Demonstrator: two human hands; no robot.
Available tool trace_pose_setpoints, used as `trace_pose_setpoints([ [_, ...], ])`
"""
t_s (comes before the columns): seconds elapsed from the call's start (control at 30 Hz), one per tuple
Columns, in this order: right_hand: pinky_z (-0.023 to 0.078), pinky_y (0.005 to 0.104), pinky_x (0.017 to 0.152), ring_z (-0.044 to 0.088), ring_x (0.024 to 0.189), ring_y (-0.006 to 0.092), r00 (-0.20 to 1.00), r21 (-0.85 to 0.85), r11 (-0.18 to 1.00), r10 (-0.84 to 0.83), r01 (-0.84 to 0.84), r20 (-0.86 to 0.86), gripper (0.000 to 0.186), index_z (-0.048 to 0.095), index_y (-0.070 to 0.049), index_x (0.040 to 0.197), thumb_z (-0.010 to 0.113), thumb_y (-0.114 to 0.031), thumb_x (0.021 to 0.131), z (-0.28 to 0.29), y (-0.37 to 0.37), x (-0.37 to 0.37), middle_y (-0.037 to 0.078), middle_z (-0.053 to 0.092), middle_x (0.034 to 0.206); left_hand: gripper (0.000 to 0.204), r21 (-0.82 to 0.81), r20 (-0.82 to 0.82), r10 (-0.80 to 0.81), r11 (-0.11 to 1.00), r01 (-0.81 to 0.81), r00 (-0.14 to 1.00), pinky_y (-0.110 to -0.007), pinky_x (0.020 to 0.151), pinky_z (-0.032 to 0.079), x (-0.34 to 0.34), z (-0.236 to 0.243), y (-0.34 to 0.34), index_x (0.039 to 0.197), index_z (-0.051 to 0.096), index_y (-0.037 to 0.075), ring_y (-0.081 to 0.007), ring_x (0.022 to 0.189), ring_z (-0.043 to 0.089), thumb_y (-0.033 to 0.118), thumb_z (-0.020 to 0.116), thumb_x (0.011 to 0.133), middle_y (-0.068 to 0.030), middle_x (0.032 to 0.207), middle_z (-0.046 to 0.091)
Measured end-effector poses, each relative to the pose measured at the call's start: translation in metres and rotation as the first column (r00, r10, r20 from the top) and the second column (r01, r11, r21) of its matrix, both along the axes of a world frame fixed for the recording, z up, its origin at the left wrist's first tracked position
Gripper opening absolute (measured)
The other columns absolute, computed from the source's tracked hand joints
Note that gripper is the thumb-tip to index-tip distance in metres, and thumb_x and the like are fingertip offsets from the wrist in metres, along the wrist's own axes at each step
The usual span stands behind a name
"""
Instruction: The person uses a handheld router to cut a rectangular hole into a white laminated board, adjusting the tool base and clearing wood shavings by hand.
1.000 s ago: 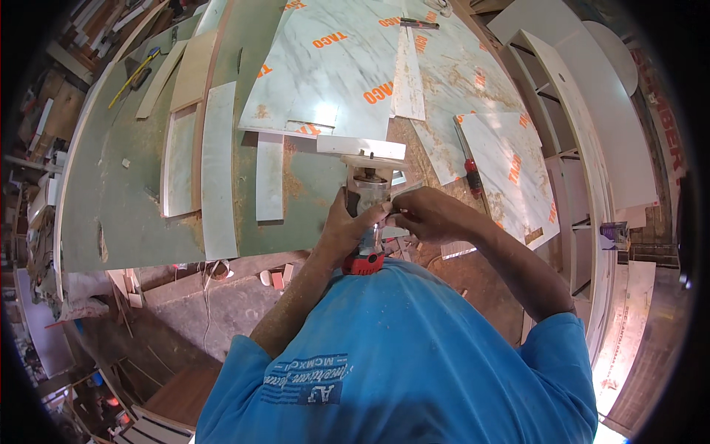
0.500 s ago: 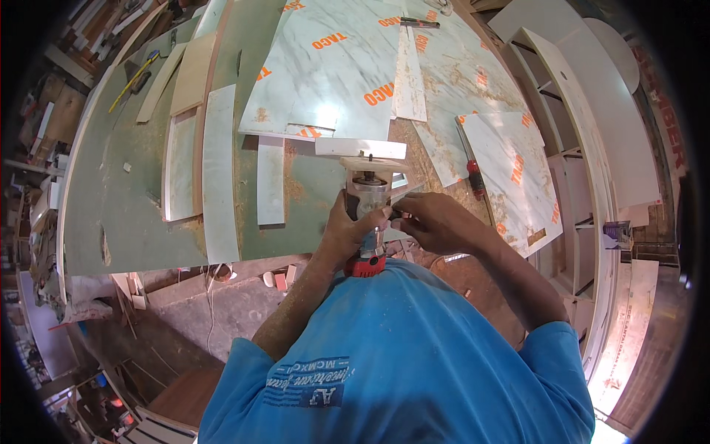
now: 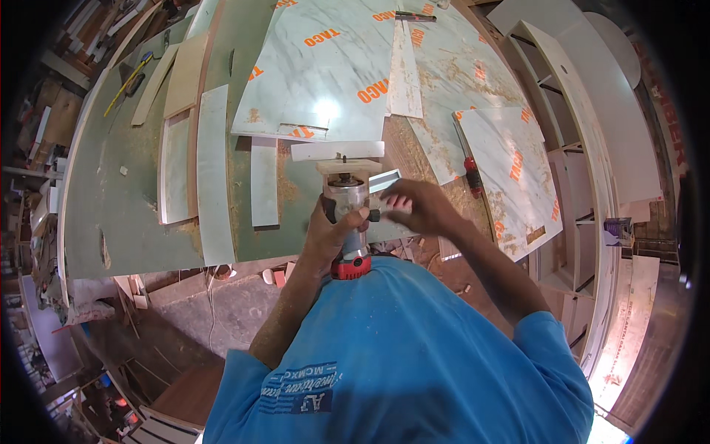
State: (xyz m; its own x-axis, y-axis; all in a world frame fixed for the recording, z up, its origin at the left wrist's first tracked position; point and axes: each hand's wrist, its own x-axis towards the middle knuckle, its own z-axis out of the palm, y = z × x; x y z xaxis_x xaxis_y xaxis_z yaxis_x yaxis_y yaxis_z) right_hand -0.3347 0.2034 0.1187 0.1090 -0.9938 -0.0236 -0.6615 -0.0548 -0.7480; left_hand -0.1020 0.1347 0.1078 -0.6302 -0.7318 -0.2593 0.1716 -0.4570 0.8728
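Note:
My left hand [image 3: 330, 229] is wrapped around the body of a trim router [image 3: 347, 194], held against the front of my shirt. The router's red end cap [image 3: 351, 267] rests at my belly, and its bit end points away toward the table. A pale wooden base piece [image 3: 347, 168] is fitted across that end, with the bit sticking up through it. On the router's right side is a black knob [image 3: 373, 214]. Just right of this knob, my right hand [image 3: 420, 207] hovers with bent fingers apart, slightly blurred, seemingly holding nothing.
Marble-patterned sheets [image 3: 296, 81] and narrow offcut strips [image 3: 214, 177] lie on the green worktable [image 3: 133, 244] amid sawdust. A red-handled screwdriver [image 3: 472, 176] lies on the right, a yellow-and-black tool [image 3: 133, 80] far left. An open cabinet frame [image 3: 566, 159] stands along the right.
My right hand has come off the router's side knob, moving slightly away to the right. The router, still in my left hand, appears a little further left in view.

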Motion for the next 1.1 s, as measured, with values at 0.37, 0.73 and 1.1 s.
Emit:
trace_pose_setpoints([
  [0.37, 0.05, 0.0451, 0.098, 0.06, 0.122, 0.0365, 0.921, -0.172, 0.985, -0.068, 0.001, -0.384, 0.058, 0.064, -0.017, 0.134, 0.081, -0.016, 0.078, -0.16, -0.026, -0.047, 0.014, 0.064, 0.133, 0.065, 0.043, 0.006, 0.134, 0.99, -0.134, 0.991, -0.031, 0.075, 0.056, 0.003, 0.016, 0.009, 0.131, 0.052, 0.001, -0.0148, 0.084, 0.065, 0.028, 0.083, 0.081, -0.0079, 0.104, 0.064],
  [0.73, 0.053, 0.0361, 0.092, 0.065, 0.108, 0.0193, 0.728, 0.18, 0.982, -0.165, 0.059, 0.665, 0.051, 0.055, -0.004, 0.148, 0.066, -0.014, 0.099, 0.091, 0.007, -0.063, 0.012, 0.067, 0.121, 0.089, -0.209, 0.04, 0.006, 0.978, 0.003, 0.999, -0.038, 0.1, 0.052, -0.003, 0.028, 0.014, 0.139, 0.039, -0.004, -0.0221, 0.118, 0.059, 0.029, 0.09, 0.074, -0.0159, 0.126, 0.058],
  [1.1, 0.051, 0.043, 0.099, 0.061, 0.118, 0.0297, 0.941, 0.114, 0.947, 0.274, -0.3, 0.199, 0.047, 0.058, -0.001, 0.144, 0.066, -0.015, 0.099, 0.153, -0.001, -0.03, 0.017, 0.06, 0.128, 0.088, -0.196, 0.011, -0.134, 0.971, 0.134, 0.991, -0.04, 0.105, 0.048, -0.009, 0.032, 0.024, 0.135, 0.039, -0.005, -0.0254, 0.124, 0.058, 0.023, 0.092, 0.071, -0.02, 0.129, 0.057],
])
